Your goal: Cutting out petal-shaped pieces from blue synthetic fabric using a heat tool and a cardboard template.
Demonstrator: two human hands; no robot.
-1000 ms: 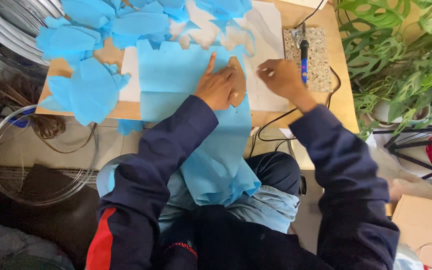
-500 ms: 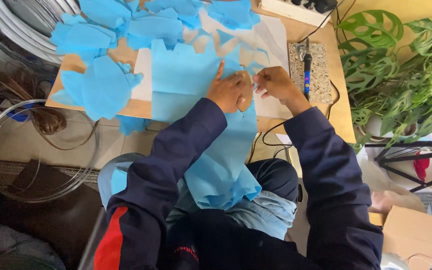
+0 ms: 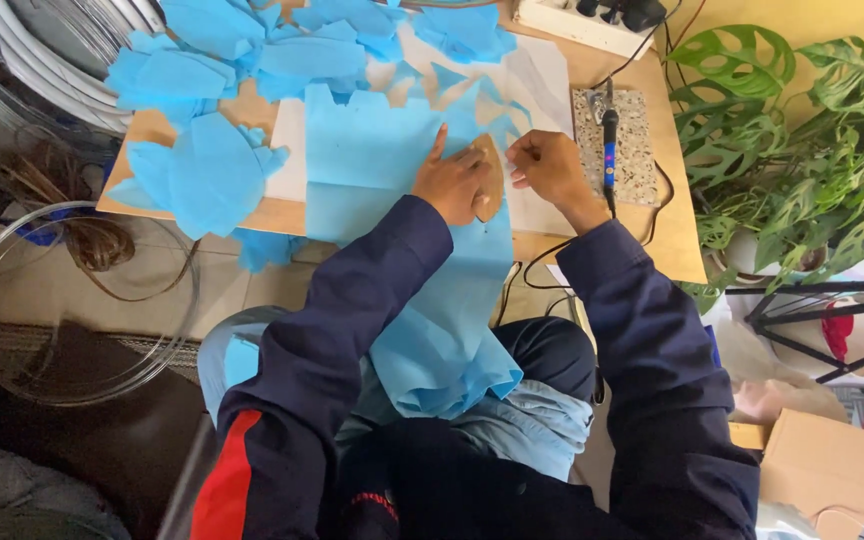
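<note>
A long sheet of light blue fabric [image 3: 372,150] lies across the wooden table [image 3: 677,240] and hangs down into my lap. My left hand [image 3: 449,183] presses flat on a tan, leaf-shaped template [image 3: 492,180] that rests on the fabric. My right hand [image 3: 544,165] sits just right of the template with its fingers curled at the template's edge; whether it pinches anything is unclear. Both arms wear dark blue sleeves.
Several cut blue fabric pieces [image 3: 202,180] are piled at the table's left and far side. A pen-like tool with a cord [image 3: 609,140] rests on a speckled stone tile [image 3: 617,150]. A power strip [image 3: 592,20] lies beyond; leafy plants [image 3: 802,150] stand to the right, wire hoops [image 3: 72,300] to the left.
My right hand has moved left, closing in on the template and my left hand. The left hand stays pressed on the template. The view has shifted slightly.
</note>
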